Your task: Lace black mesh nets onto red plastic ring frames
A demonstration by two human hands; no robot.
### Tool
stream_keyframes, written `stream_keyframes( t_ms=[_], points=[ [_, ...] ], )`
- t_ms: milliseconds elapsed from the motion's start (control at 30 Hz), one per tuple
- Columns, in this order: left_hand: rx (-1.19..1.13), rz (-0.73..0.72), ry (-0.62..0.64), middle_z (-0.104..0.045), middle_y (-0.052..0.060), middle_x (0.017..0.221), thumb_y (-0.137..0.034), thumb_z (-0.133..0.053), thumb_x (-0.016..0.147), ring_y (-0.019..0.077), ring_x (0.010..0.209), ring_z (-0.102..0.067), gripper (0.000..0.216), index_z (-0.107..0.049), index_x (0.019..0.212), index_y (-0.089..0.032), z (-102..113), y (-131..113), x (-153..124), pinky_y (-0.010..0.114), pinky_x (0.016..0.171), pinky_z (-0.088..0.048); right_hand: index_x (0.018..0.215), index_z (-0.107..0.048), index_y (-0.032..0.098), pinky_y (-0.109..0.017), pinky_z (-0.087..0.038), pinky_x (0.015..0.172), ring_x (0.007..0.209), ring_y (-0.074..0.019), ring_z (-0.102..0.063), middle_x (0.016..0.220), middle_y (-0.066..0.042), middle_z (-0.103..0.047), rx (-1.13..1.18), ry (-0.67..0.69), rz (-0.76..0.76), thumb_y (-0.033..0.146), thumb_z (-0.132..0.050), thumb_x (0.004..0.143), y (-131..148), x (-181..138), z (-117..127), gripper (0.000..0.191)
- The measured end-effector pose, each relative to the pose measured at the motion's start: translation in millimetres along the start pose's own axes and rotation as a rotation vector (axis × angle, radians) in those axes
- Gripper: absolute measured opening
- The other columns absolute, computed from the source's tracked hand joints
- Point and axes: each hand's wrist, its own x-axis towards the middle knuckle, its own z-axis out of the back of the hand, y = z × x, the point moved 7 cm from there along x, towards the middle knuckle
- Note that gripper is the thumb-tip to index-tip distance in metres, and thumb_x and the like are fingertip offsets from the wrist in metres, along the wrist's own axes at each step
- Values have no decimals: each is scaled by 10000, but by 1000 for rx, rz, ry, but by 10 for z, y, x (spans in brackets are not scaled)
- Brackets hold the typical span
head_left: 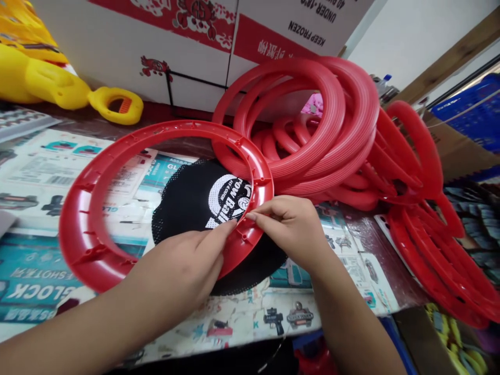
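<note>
A red plastic ring (84, 208), its ribbed hollow side up, lies tilted over a black mesh disc (187, 198). White lettering and a round logo are printed on the mesh, which shows through the ring's opening and beyond its near edge. My left hand (187, 263) is closed over the near side of the ring, thumb along its inner edge. Just right of that thumb, my right hand (292, 224) pinches at the ring's inner rim with thumb and forefinger. Whatever sits between those fingertips is too small to make out.
Red ribbed tubular rings (332, 104) are piled behind the work, against a white and red carton (128, 47). More red plastic frames (437, 250) hang over the table's right side. Yellow plastic parts (58, 83) lie at the back left. Printed cardboard (27, 276) covers the tabletop.
</note>
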Motion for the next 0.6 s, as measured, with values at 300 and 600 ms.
stream_keyframes(
  t_ms=[300, 600],
  points=[
    [-44, -5, 76, -658, 40, 630, -76, -307, 866, 217, 492, -623, 432, -484, 1259, -63, -27, -12, 32, 314, 413, -485, 728, -738, 166, -197, -434, 589, 610, -86, -615, 676, 8, -699, -4, 9, -4, 167, -657, 818, 2, 6, -6, 121],
    [14, 12, 237, -642, 60, 713, -19, -303, 774, 216, 569, -607, 591, -445, 1344, -88, -184, -9, -42, 331, 506, -512, 765, -719, 146, -212, -425, 613, 656, -96, -594, 712, -7, -670, -99, 55, 45, 156, -612, 836, 72, -24, -19, 129]
  ],
)
